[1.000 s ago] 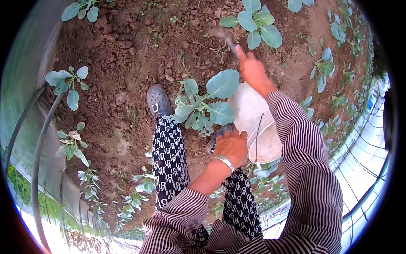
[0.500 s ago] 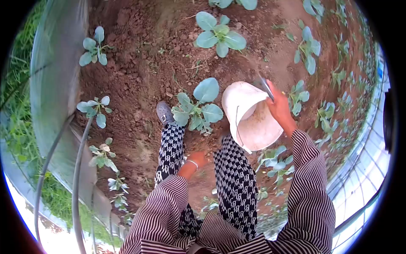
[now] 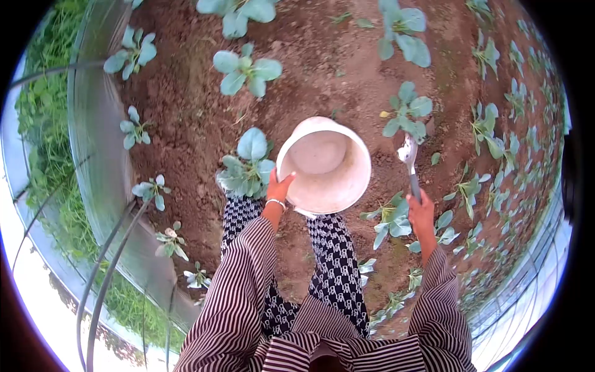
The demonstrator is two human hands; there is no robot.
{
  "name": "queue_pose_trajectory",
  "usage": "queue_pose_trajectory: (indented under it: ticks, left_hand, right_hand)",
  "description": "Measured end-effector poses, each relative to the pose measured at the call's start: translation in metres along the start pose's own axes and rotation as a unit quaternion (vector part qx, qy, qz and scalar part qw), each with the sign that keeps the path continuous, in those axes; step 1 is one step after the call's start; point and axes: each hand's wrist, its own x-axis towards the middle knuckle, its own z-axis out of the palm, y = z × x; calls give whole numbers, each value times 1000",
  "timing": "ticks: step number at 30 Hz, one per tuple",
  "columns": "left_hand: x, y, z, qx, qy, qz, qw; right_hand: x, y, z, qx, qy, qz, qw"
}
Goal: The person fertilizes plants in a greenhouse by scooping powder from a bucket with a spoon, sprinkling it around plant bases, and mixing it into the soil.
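Note:
My left hand (image 3: 279, 192) grips the left rim of a white bucket (image 3: 362, 170), which stands tilted with its mouth facing up toward me, close to my knees. A pale disc shows at the bucket's bottom; whether it is bare or covered I cannot tell. In my right hand (image 3: 423, 217) is a small hand trowel with a grey handle (image 3: 414, 184). Its whitish metal head (image 3: 407, 150) is just below the leaves of a green seedling (image 3: 408, 115), near the soil. Left of the bucket, a larger leafy plant (image 3: 248, 166) grows by my leg.
Rows of leafy seedlings (image 3: 246, 69) grow in brown soil (image 3: 310, 74), denser toward the right. Along the left runs a plastic sheet wall (image 3: 102, 149) with bent poles (image 3: 105, 273) and grass (image 3: 46, 155) beyond. Another seedling (image 3: 390, 218) stands beside my right hand.
The bucket has moved from my right hand to my left, shifting leftward. My right hand has gone down and right with the trowel, now beside a seedling. The view has shifted.

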Motion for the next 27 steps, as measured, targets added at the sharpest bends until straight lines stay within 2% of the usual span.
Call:
queue_pose_trajectory:
  ticks: [1, 2, 3, 4, 5, 8, 11, 13, 16, 17, 18, 19, 21, 25, 27]
  left_hand:
    - [9, -35, -2, 45, 61, 43, 996]
    - [-37, 3, 17, 13, 57, -8, 998]
    - [-84, 42, 44, -78, 114, -111, 984]
    - [-91, 25, 45, -21, 121, -253, 959]
    - [-93, -7, 42, -23, 75, -309, 948]
    - [-106, -58, 65, -297, 57, -265, 916]
    - [-102, -11, 124, -487, 31, -153, 860]
    - [-88, 40, 146, -497, 21, -173, 850]
    - [-74, 82, 168, -441, 144, -198, 864]
    - [-91, 104, 178, -404, 155, -196, 880]
    - [-83, 93, 163, -458, 82, -191, 864]
    - [-97, 114, 162, -453, 68, -199, 867]
    - [-130, 157, 160, -440, 40, -214, 871]
    - [-165, 211, 155, -396, 16, -177, 901]
    - [-175, 225, 157, -415, -27, -184, 890]
  right_hand:
    - [-7, 9, -19, 26, 2, 10, 1000]
    - [-12, 16, -36, 53, 2, 20, 998]
    - [-13, 23, -50, 79, 1, 28, 996]
    - [-14, 31, -63, 113, 13, 33, 993]
    - [-17, 40, -74, 146, 24, 41, 988]
    - [-33, 47, -106, 202, 38, 51, 977]
    - [-53, 67, -135, 223, 42, 74, 971]
    - [-68, 89, -149, 287, 69, 86, 952]
    - [-81, 133, -162, 377, 73, 126, 915]
    - [-105, 152, -175, 416, 107, 140, 892]
    - [-131, 153, -177, 378, 129, 131, 907]
    - [-149, 150, -177, 336, 146, 134, 921]
    - [-166, 163, -183, 354, 178, 150, 906]
    - [-174, 161, -174, 359, 186, 165, 899]
    - [-169, 150, -163, 372, 176, 153, 899]
